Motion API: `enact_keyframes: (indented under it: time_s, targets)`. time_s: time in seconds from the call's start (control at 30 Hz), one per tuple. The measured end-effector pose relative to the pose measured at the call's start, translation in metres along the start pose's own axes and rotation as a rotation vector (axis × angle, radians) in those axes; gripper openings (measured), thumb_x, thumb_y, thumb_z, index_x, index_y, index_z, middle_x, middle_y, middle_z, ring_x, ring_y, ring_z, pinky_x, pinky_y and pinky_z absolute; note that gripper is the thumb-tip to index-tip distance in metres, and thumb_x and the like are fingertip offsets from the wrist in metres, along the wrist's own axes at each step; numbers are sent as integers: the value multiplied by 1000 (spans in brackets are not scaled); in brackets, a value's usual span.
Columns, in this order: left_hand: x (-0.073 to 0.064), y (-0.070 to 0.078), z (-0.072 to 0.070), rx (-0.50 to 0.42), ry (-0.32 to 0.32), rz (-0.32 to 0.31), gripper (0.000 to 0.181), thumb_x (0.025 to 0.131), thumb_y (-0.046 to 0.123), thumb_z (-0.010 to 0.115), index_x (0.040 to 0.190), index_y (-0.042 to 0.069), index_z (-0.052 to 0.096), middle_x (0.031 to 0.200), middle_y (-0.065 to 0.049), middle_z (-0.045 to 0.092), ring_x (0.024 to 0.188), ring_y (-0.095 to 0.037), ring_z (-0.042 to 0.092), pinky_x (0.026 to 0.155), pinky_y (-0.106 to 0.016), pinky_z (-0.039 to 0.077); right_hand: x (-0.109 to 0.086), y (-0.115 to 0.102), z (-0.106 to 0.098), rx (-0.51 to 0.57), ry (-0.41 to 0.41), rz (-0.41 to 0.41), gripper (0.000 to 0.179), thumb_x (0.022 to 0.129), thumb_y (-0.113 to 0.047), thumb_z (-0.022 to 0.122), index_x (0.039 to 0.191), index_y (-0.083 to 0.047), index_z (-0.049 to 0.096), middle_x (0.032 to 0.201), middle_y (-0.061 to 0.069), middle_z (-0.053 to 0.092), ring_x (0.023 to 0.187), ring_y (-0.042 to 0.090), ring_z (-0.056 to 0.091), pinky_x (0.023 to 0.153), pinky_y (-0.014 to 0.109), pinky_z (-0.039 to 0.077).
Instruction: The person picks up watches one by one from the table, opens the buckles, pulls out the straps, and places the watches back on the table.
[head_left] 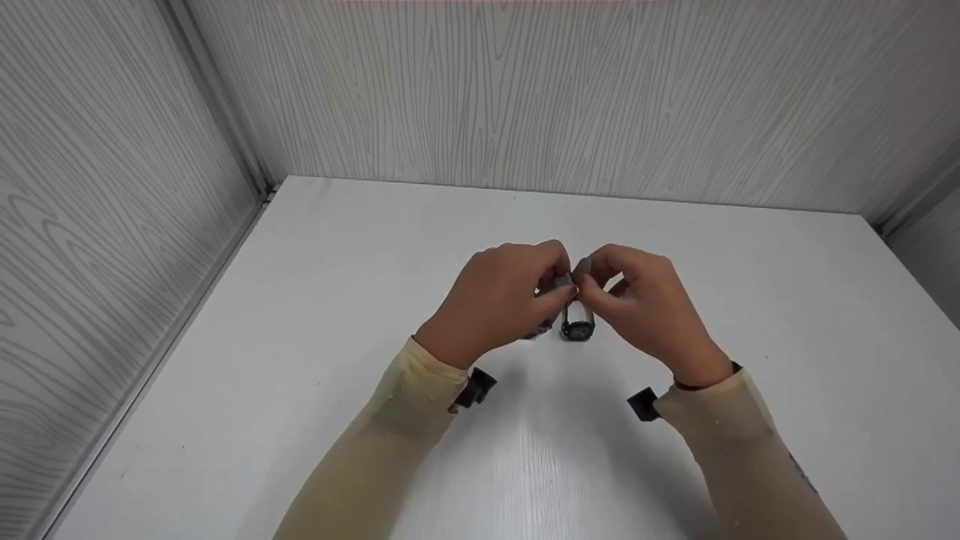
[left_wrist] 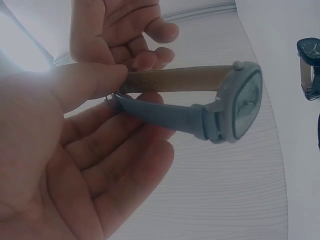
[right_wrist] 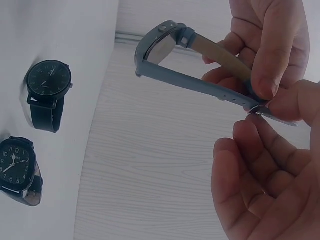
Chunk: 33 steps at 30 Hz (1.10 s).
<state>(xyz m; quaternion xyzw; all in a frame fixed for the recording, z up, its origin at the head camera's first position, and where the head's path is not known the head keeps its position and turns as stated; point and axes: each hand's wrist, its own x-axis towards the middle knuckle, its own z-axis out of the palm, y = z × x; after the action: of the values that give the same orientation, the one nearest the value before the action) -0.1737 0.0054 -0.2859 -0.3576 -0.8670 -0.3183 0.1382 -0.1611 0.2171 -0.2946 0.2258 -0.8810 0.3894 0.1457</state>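
Pinching a looped blue-grey watch (left_wrist: 200, 120) by its tan-lined strap with left hand (head_left: 506, 296); pinching near the metal buckle (right_wrist: 256, 109) with right hand (head_left: 649, 307). Held above the smooth white table (head_left: 225, 360) (set with a round black watch (right_wrist: 49, 80) and a softly squared one (right_wrist: 16, 165)).

This looks like a small booth-like work bay, whether in a lab, workshop or shop cannot be told. A smooth white flat table (head_left: 390, 247) is enclosed by a pale grey wood-grain back panel (head_left: 495, 97) and a matching left side panel (head_left: 90, 187), with a straight grey corner strip (head_left: 214, 90) between them.
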Motion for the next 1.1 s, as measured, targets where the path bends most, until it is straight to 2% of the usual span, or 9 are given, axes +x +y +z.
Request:
enact_keyframes:
  time_s: [0.27,0.43,0.67,0.93,1.1]
  targets:
    - [-1,0,2,44,36,27,5,101,14,71,96,12,69,78,4,64,70,-9,54,63,-29,46,0,-2,-1,22,-39,40,13,101,-5,66,97,-14,75,88,-6,72,82,11,66,68,27,53]
    - [0,0,3,50,39,42,8,102,16,71,95,11,68,79,3,63,70,-10,53,63,-29,45,-1,-2,-1,24,-57,67,9,103,-11,67,96,-13,73,89,-4,71,83,10,65,69,27,53]
    - [0,1,4,58,21,39,14,101,22,75,95,11,68,78,3,64,69,-10,55,63,-29,45,-1,-1,0,25,-59,48,12,104,-11,65,94,-13,71,86,-4,70,80,12,65,66,27,52]
    - [0,-1,2,5,-49,36,13,105,23,71,99,12,68,81,5,65,70,-9,56,66,-29,47,-1,0,-1,25,-72,107,13,102,-6,61,93,-12,69,85,-1,70,79,14,64,64,27,50]
    - [-1,-1,4,52,-27,71,14,104,23,72,98,11,67,79,3,64,69,-10,56,65,-29,47,-1,1,-2,5,-100,152,13,102,-10,60,93,-13,69,87,3,71,82,15,64,66,30,50]
